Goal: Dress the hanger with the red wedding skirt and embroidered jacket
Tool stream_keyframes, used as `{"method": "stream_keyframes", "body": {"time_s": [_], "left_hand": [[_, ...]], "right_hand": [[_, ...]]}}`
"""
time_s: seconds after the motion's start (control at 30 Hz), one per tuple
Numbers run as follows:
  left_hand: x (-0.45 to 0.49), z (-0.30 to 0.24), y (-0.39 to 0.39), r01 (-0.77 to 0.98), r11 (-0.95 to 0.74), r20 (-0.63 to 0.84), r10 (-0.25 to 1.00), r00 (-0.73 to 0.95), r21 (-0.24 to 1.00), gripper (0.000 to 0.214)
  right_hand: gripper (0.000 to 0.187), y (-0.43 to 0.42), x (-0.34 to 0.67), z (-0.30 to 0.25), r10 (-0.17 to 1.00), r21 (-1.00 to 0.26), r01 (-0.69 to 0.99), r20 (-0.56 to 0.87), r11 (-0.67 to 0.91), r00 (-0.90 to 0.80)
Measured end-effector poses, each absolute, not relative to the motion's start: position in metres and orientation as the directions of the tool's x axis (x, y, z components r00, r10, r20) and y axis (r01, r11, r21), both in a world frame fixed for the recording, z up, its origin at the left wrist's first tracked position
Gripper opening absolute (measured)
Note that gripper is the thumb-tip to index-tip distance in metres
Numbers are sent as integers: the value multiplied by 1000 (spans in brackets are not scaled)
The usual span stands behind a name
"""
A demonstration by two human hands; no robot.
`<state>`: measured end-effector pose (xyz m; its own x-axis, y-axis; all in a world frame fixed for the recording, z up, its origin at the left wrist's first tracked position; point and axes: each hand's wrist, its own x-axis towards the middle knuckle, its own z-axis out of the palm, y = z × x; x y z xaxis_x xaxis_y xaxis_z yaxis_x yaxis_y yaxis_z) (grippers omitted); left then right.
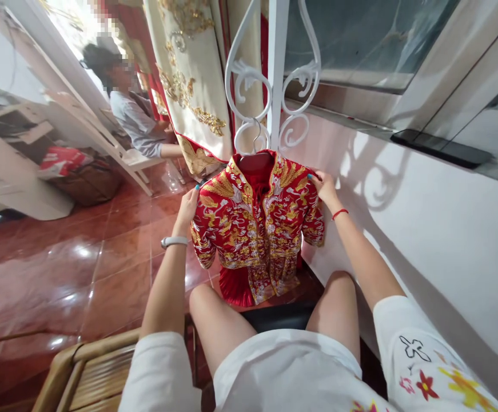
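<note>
A red jacket (253,220) with dense gold and silver embroidery hangs upright in front of me on a hanger (256,137), whose hook meets the white scrolled metalwork. Below its hem a pleated red skirt (235,286) shows, with an embroidered front panel. My left hand (186,207) grips the jacket at the shoulder on the left, fingers closed on the cloth. At the opposite shoulder, my right hand (323,186) pinches the fabric between thumb and fingers. Both hands' fingertips are partly hidden behind or against the garment.
White scrolled metalwork (277,74) stands behind the jacket, beside a cream gold-embroidered garment (197,74). A person (132,114) sits at the left back near a brown bag (88,180). A bamboo seat (98,377) is at lower left; a white wall (424,229) borders the right.
</note>
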<state>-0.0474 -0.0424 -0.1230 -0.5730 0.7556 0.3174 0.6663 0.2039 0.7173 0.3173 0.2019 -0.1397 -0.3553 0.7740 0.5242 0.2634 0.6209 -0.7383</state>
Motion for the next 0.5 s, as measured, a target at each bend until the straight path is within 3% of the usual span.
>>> {"method": "stream_keyframes", "body": {"time_s": [0.17,0.3,0.43,0.5], "left_hand": [[-6,-121,-40,638,304,476,462,-748,707,47],[34,-134,-37,605,290,551,253,-796,741,51],[69,-175,-45,658,250,597,282,-751,710,48],[85,-209,-61,655,251,587,297,-753,713,53]], "right_hand": [[35,204,314,-134,801,-744,297,561,599,-211],[42,196,310,-139,753,-696,290,620,657,-219],[56,175,309,-170,723,-631,359,635,688,-271],[65,157,314,-203,789,-696,385,589,606,-177]]}}
